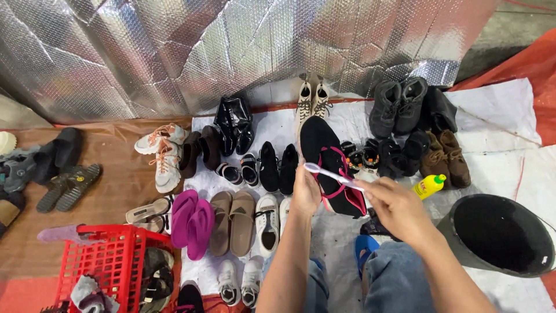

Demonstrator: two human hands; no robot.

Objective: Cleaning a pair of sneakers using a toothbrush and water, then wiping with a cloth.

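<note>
Step in hand: brushing a shoe. The left hand (pixel 305 194) holds a black shoe with pink trim (pixel 329 168) raised above the floor covering, sole side turned up toward the camera, heel end toward the person. The left fingers are closed around the shoe's near left edge; how far they wrap underneath cannot be seen. The right hand (pixel 397 207) holds a white toothbrush (pixel 335 174), fingers pinched shut on the handle, brush head reaching left across the shoe and lying at its left edge, just beside the left hand's fingertips.

Pose: both forearms extend forward from the lower edge of the view above denim-clad knees. The left forearm runs nearly straight up the frame; the right forearm angles in from the lower right, wrist bent toward the shoe.

Next move, as a judgement: the brush head needs firm contact with the sole while the left hand steadies the shoe against the stroke.

Surroundings: a yellow bottle with a green cap (pixel 429 185) lies just right of the right hand. A black bucket (pixel 497 235) stands at lower right. Rows of shoes and sandals lie on a white sheet (pixel 498 116); a red plastic basket (pixel 113 261) sits at lower left.
</note>
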